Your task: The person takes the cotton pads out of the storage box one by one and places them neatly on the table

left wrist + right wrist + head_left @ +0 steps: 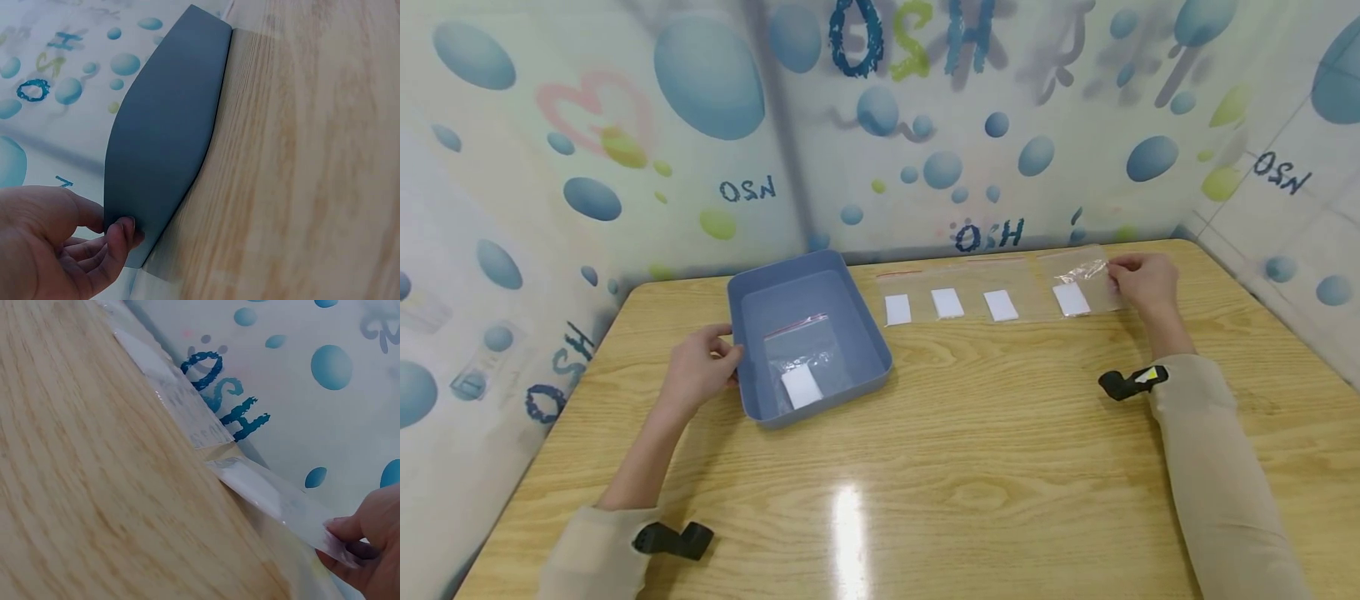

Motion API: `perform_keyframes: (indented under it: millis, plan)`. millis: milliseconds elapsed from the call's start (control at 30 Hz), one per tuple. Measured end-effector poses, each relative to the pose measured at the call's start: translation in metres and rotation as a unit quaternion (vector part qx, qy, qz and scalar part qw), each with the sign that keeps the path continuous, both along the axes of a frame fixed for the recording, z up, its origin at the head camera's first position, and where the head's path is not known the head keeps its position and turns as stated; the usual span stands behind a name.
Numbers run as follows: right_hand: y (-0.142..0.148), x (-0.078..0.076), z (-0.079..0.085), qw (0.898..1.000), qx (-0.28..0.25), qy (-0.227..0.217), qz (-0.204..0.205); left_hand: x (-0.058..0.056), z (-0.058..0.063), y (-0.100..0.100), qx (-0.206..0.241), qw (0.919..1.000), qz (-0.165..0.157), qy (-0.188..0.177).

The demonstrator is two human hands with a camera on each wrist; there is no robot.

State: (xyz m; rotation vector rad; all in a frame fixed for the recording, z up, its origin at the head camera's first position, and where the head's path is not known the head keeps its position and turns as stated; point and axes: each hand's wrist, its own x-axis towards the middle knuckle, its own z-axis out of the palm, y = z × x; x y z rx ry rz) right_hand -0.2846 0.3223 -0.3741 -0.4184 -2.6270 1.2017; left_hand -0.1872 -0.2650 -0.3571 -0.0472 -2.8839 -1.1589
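My left hand (700,367) is at the left side of a blue-grey plastic tray (868,333). Its curled fingers hold the tray's wall near the rim, as the left wrist view also shows. Inside the tray lies a clear zip bag (801,337) with a white rectangular piece (802,386) in it. At the right, my right hand (1150,283) pinches the edge of another clear bag (1082,262), which contains a white piece (1071,299). In the right wrist view this bag (300,515) slopes up off the table toward the fingers.
More clear bags (925,279) with white pieces lie in a row along the table's back edge, between the tray and the right hand. A patterned wall covering (910,208) stands right behind the wooden table (970,467). Black wrist cameras (673,542) sit on both sleeves.
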Motion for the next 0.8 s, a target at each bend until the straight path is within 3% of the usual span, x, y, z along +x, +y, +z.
perform_keyframes:
  millis: [800]
  plan:
    - [0.000,-0.003,-0.012,0.999,0.039,-0.013,0.027,0.001,0.000,0.001,0.005,1.0000,0.001,-0.003]
